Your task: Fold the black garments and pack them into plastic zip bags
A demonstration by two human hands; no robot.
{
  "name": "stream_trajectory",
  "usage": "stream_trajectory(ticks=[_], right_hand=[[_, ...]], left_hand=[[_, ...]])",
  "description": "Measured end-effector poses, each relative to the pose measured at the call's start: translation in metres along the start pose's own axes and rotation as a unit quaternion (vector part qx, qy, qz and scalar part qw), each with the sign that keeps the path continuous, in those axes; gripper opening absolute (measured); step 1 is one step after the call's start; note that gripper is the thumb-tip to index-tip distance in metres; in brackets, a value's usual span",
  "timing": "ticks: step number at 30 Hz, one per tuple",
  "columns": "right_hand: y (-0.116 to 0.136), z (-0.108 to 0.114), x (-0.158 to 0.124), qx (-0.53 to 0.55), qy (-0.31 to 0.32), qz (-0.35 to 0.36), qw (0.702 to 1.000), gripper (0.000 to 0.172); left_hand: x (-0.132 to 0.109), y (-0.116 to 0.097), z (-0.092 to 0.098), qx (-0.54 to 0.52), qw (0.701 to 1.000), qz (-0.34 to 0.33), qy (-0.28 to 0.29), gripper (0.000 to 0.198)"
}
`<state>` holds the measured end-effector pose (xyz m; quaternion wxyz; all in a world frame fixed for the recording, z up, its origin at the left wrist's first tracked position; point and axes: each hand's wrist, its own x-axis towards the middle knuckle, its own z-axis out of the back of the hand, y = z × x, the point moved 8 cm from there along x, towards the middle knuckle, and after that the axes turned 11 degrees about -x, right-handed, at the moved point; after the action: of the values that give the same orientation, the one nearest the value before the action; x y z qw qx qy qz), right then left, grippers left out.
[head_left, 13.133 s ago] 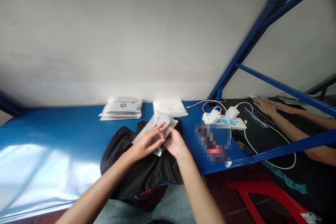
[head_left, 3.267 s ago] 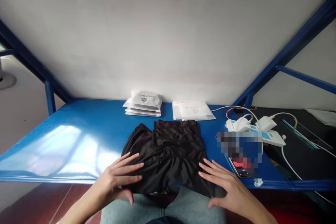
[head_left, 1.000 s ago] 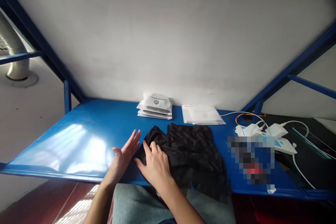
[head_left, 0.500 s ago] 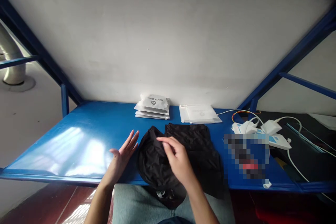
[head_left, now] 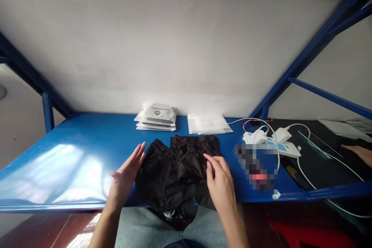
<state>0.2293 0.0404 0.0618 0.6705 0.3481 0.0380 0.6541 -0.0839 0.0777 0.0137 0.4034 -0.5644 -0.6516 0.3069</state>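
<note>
A black cloth garment (head_left: 171, 176) lies folded and creased on the blue table (head_left: 95, 135), its lower part hanging over the front edge. Its exact kind cannot be made out. Along the garment's left side rests my left hand (head_left: 125, 176), fingers straight and thumb spread away, holding nothing. My right hand (head_left: 221, 180) lies over the garment's right part. Its index finger and thumb are apart, with no cloth seen between them, and the other fingers curl loosely.
Behind the garment are a stack of packed zip bags (head_left: 158, 116) and some flat white zip bags (head_left: 209, 124). A power strip (head_left: 286, 148) with chargers and cables sits at right, near a blurred-out patch (head_left: 255, 168). Another person's hand (head_left: 359, 154) shows at the far right.
My right hand has moved right and let go of the fold it pinched. The garment's left part now lies spread over more of the right part. The view has turned slightly right.
</note>
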Motion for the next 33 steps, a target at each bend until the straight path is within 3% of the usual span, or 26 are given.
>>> stream_trajectory(ticks=[2, 5, 9, 12, 15, 17, 20, 23, 26, 28, 30, 33], right_hand=[[0.031, 0.004, 0.006, 0.04, 0.001, 0.032, 0.999, 0.041], [0.071, -0.024, 0.005, 0.046, 0.088, 0.083, 0.992, 0.05], [0.066, -0.084, -0.01, -0.05, 0.218, 0.031, 0.974, 0.081], [0.057, -0.098, -0.017, -0.073, 0.232, 0.008, 0.97, 0.076], [0.058, -0.084, -0.011, -0.018, 0.233, 0.02, 0.972, 0.067], [0.057, -0.063, -0.003, 0.039, 0.219, 0.027, 0.974, 0.068], [0.04, -0.023, 0.011, 0.097, 0.148, 0.034, 0.984, 0.061], [-0.007, 0.006, 0.012, 0.106, 0.076, 0.0, 0.992, 0.052], [-0.065, 0.017, 0.001, 0.06, 0.045, -0.056, 0.996, 0.046], [-0.087, 0.025, -0.006, -0.006, 0.02, -0.061, 0.998, 0.04], [-0.088, 0.035, -0.007, -0.059, -0.009, -0.046, 0.997, 0.037], [-0.055, 0.039, 0.002, -0.07, -0.015, 0.01, 0.997, 0.043]], left_hand=[[-0.001, 0.011, -0.004, 0.012, 0.999, 0.03, 0.007, 0.109], [-0.002, 0.027, -0.001, 0.04, 0.997, 0.057, 0.023, 0.116], [-0.001, 0.036, 0.004, 0.067, 0.995, 0.057, 0.045, 0.114], [0.0, 0.037, 0.002, 0.064, 0.994, 0.066, 0.053, 0.116], [0.003, 0.038, 0.004, 0.06, 0.995, 0.069, 0.04, 0.12], [0.005, 0.04, 0.008, 0.056, 0.996, 0.066, 0.029, 0.122], [0.006, 0.045, 0.015, 0.053, 0.996, 0.064, 0.027, 0.119], [0.008, 0.049, 0.02, 0.059, 0.996, 0.058, 0.027, 0.114], [0.007, 0.044, 0.018, 0.064, 0.997, 0.045, 0.026, 0.109], [0.005, 0.037, 0.012, 0.083, 0.995, 0.039, 0.029, 0.093], [0.002, 0.031, 0.006, 0.125, 0.991, 0.044, 0.019, 0.073], [0.001, 0.025, -0.002, 0.203, 0.977, 0.056, -0.001, 0.063]])
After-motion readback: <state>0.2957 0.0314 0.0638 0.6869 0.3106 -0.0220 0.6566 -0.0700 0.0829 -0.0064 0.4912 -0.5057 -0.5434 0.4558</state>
